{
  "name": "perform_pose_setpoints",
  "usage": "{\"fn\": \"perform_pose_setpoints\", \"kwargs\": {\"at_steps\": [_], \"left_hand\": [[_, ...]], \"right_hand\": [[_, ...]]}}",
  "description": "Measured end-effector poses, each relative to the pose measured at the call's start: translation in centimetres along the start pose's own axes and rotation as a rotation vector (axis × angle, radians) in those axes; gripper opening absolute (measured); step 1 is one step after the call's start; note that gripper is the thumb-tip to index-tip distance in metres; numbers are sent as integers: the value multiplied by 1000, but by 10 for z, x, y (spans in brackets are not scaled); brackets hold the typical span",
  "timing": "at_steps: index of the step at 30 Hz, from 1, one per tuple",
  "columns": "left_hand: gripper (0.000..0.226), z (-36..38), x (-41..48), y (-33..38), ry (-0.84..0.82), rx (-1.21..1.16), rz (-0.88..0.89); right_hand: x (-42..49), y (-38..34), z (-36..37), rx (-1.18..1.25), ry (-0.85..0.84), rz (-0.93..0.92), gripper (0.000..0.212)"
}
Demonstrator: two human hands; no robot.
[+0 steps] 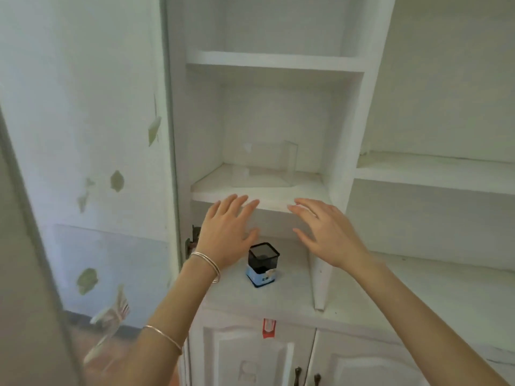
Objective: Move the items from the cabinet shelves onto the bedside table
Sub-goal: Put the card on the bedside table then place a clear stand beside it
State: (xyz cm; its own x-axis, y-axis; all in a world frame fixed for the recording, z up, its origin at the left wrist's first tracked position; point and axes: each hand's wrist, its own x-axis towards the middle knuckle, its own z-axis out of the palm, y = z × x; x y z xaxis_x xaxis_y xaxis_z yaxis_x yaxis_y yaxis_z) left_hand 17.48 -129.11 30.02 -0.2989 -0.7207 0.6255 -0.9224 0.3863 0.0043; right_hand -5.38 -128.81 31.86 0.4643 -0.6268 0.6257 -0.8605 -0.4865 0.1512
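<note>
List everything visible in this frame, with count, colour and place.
clear box: one, transparent, middle shelf, towards the back.
small container: one, blue with black top, counter below the hands.
cabinet: one, white, open shelves above closed doors.
red tag: one, red, counter's front edge.
door handles: two, dark, lower doors.
bangles: count unclear, silver, left wrist and forearm.
left hand: one, fingers spread, before the middle shelf's edge.
right hand: one, fingers spread, beside it, holding nothing.

I see the white middle shelf point(211, 190) carrying a clear plastic holder point(264, 165) toward its back. On the lower shelf point(292, 285) beneath it, a small blue box point(263, 264) with a dark see-through top stands upright.
</note>
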Motion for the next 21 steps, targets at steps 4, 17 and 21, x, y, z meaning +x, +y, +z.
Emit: {"fn": "perform_pose_setpoints", "kwargs": {"at_steps": [4, 17, 21], "left_hand": [[62, 14, 52, -36, 70, -35, -42], [66, 28, 165, -97, 219, -83, -58], [64, 29, 173, -109, 185, -68, -49]], "right_hand": [[52, 32, 21, -17, 50, 36, 44], [195, 107, 77, -10, 68, 17, 54], [208, 111, 84, 14, 53, 52, 44]]}}
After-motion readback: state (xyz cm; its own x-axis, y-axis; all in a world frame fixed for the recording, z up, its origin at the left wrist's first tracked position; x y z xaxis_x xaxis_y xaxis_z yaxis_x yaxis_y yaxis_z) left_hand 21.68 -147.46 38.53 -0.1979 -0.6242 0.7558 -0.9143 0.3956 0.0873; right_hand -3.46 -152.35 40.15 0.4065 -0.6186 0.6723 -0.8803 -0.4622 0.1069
